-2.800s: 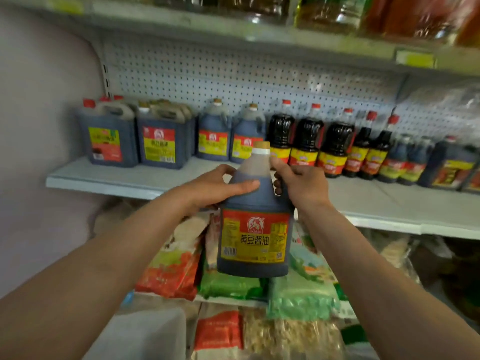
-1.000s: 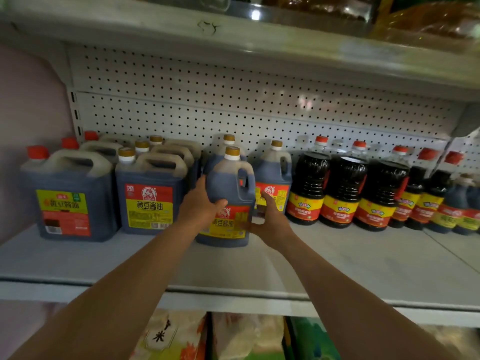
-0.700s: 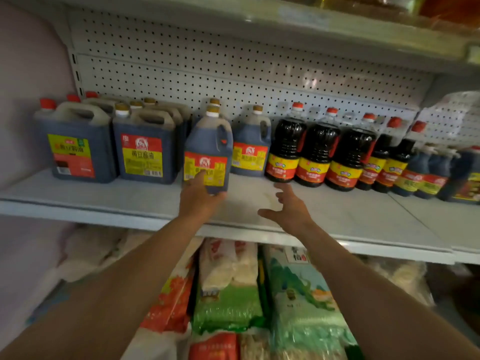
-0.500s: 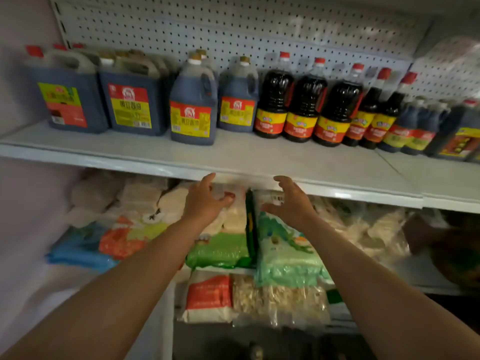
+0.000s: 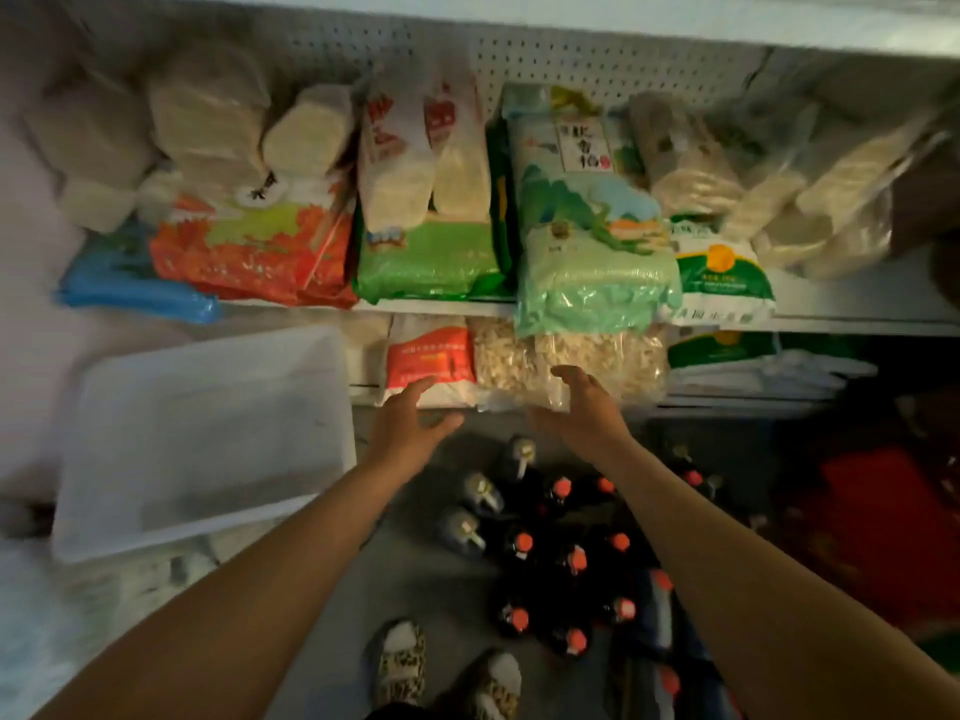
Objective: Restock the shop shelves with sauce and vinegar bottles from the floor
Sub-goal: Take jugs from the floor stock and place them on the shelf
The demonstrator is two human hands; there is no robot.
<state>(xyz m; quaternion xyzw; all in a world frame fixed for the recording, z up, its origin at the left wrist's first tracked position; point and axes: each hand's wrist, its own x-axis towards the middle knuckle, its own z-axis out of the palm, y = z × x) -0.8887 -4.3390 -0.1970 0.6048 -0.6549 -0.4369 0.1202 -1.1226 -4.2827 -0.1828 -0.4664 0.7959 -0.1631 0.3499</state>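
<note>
- Both hands are empty: left hand (image 5: 410, 433) and right hand (image 5: 582, 418) have fingers (image 5: 563, 375) spread and relaxed, palms facing inward.
- The bottles (image 5: 550, 543) stand clustered on the floor (image 5: 405, 574), below the hands and slightly to the right.
- The right hand appears nearer the cluster.
- Each bottle stands upright: long axis vertical, cap pointing up toward the camera.
- Judgement: the next reach runs straight down onto a cap or neck.

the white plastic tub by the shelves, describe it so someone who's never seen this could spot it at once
Start at the shop shelves stacked with rice bags. Low at their left end a large white plastic tub sits tilted, left of the bottles clustered on the floor. It is the only open rectangular container here, pale and translucent, while everything nearby is a bag or a bottle.
</note>
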